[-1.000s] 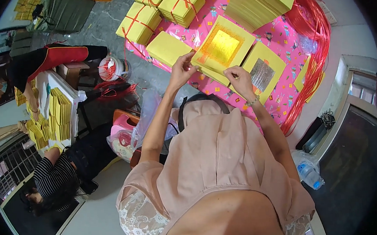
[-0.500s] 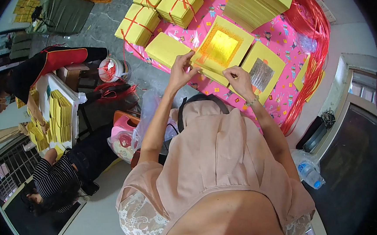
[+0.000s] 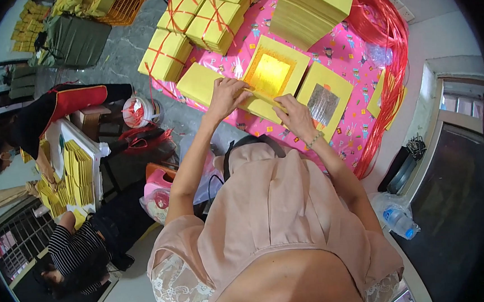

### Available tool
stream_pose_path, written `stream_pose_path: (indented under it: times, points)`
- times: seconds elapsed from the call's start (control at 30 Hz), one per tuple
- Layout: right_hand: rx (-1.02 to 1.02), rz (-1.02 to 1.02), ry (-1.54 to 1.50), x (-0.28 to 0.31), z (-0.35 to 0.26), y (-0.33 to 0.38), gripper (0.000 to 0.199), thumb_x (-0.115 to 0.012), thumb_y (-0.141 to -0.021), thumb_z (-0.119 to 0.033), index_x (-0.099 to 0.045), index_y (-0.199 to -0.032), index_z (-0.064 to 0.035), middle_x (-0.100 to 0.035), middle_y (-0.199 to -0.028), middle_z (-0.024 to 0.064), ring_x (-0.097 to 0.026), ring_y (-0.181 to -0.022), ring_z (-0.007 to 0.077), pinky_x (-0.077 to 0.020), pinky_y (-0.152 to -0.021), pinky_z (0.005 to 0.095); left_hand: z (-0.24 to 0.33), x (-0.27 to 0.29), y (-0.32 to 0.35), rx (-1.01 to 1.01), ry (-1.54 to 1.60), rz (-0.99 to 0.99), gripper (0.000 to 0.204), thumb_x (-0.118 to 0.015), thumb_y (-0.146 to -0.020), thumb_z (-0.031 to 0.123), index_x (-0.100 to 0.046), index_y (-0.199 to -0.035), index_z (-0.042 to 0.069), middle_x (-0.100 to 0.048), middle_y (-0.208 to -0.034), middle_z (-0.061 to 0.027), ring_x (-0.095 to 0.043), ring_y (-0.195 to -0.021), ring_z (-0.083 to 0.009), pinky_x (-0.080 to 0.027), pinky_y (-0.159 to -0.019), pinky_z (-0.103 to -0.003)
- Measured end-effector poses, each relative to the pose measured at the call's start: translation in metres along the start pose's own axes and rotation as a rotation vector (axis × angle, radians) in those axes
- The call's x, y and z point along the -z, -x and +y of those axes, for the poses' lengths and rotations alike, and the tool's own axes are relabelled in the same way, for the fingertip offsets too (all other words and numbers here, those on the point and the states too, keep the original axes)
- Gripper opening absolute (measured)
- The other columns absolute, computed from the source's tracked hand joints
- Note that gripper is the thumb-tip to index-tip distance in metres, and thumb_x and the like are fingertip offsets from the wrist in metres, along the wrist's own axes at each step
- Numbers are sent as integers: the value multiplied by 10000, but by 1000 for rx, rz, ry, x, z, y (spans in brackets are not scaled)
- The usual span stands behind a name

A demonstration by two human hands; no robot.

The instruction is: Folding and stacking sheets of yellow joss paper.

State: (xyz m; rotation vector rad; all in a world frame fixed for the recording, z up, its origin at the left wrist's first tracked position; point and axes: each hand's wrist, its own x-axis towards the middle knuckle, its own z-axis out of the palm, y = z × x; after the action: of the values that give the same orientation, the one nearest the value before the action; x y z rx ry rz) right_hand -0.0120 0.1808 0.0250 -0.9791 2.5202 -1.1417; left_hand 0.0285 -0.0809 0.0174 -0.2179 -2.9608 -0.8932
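A yellow paper sheet with a gold foil square (image 3: 271, 73) lies in front of me, its near edge bent up. My left hand (image 3: 228, 100) pinches that edge near its left corner. At the right end of the same edge, the fingers of my right hand (image 3: 296, 116) are closed on the paper. Just right of it lies yellow paper with a silver foil square (image 3: 323, 104). Beside my left hand is a flat stack of plain yellow paper (image 3: 198, 82), partly hidden by that hand.
A pink patterned tablecloth (image 3: 364, 86) covers the table. Behind stand a tall paper stack (image 3: 308, 17) and bundles tied with red string (image 3: 165, 54). Red strands (image 3: 382, 34) hang at the right. Two people work left at a white table (image 3: 89, 119); a bucket (image 3: 141, 111) stands between.
The view has shifted, so the table sits slightly lower and further left. Both hands stay at the sheet's near edge; my right fingers now reach further over it.
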Motion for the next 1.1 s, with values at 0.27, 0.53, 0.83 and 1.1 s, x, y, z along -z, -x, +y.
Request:
stream_pose_path:
  times: [0.27,0.53,0.83,1.1]
  points:
    - [-71,184,-3,29,31,-51,206,-621,-930,-184,-609,-1043,-13,-633,-971,178,-634,-898,379,-513,-760,445,33,-11,-18,-60,-1,407,644,-733,-834,171,-453,-1402,58,-457,-1355,-216,-481,-1191,-388,-407,-979,-474]
    - [-197,237,82,41,69,-99,276,-623,-926,-230,-626,-1108,-23,-643,-1069,188,-631,-985,382,-511,-806,453,48,-46,-38,-111,-39,179,607,-669,-880,254,-443,-1426,113,-402,-1434,-179,-389,-1302,-387,-344,-1068,-498]
    - [-284,207,134,42,66,-108,253,-602,-926,-208,-620,-1118,-44,-618,-1081,169,-627,-976,381,-508,-804,467,46,-55,-45,-66,-138,88,619,-624,-882,333,-429,-1439,147,-377,-1468,-209,-354,-1338,-405,-312,-1077,-521]
    - [-253,265,139,36,72,-107,244,-601,-923,-195,-609,-1118,-49,-614,-1068,164,-627,-961,378,-508,-795,467,44,-57,-46,-83,-119,63,588,-614,-900,334,-451,-1430,138,-360,-1489,-218,-338,-1356,-417,-282,-1097,-533]
